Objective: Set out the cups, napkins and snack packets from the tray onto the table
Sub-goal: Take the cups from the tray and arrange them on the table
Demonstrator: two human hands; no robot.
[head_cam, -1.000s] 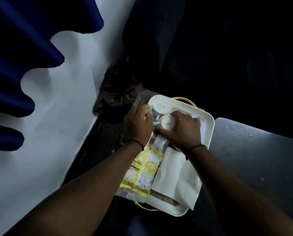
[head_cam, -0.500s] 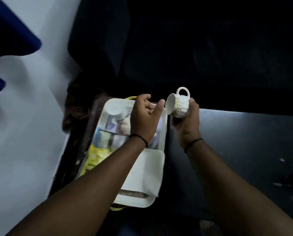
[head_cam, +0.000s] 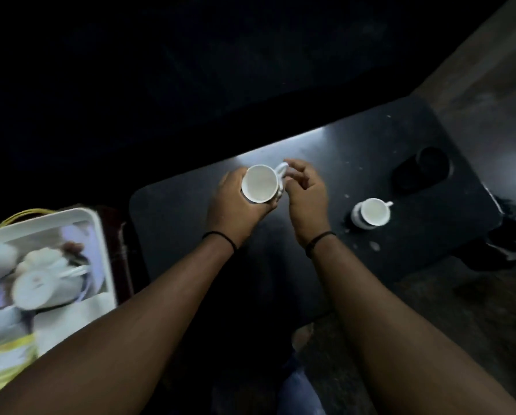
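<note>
Cup point(head_cam: 259, 183) sits mouth-up above the dark table point(head_cam: 310, 250), cradled in the left hand point(head_cam: 235, 205), handle away and right where the right hand's point(head_cam: 306, 194) loosely curled fingers point(head_cam: 292, 167) meet it; left of the table, the tray point(head_cam: 99, 235) is blurred, its contents unclear.

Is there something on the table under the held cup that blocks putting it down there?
Nothing visible does. The cup sits in the left hand over bare dark table. The other cup stands apart to the right, and the tray lies off to the left.
</note>
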